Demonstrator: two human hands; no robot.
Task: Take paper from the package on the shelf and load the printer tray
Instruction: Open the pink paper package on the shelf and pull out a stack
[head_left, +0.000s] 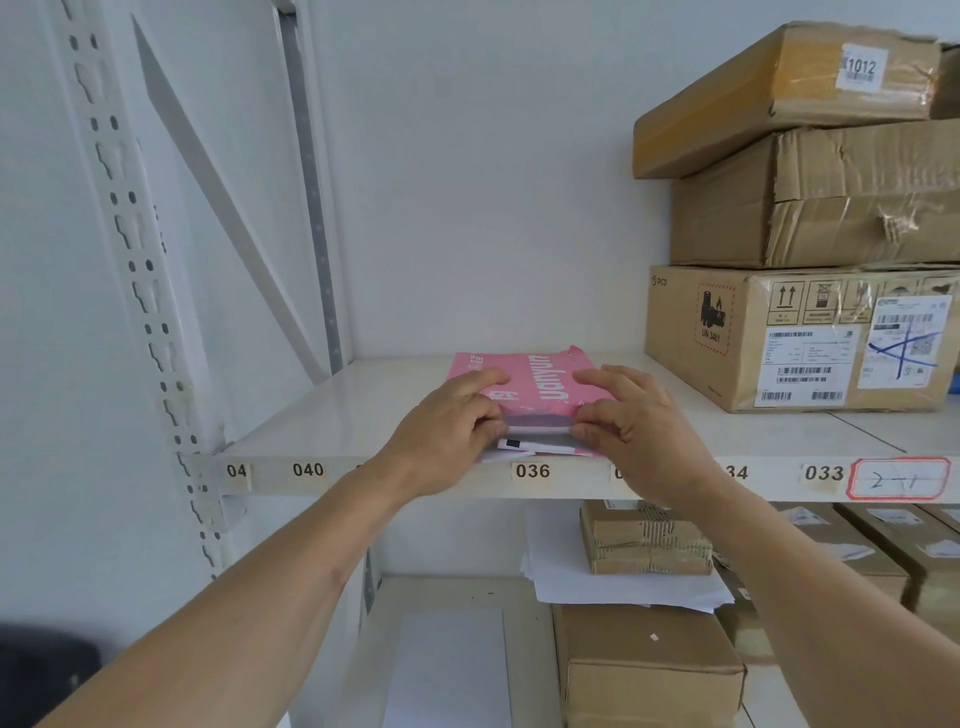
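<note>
Both hands, left hand (449, 426) and right hand (631, 415), are pinching the open end of the pink paper package (524, 387) at the shelf (322, 415) front edge. Wrapper looks thin and slippery, the sheets floppy, so I'd grab the stack itself by its sides.

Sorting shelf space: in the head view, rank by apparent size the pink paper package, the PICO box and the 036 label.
1. PICO box
2. pink paper package, partly hidden by both hands
3. 036 label
</note>
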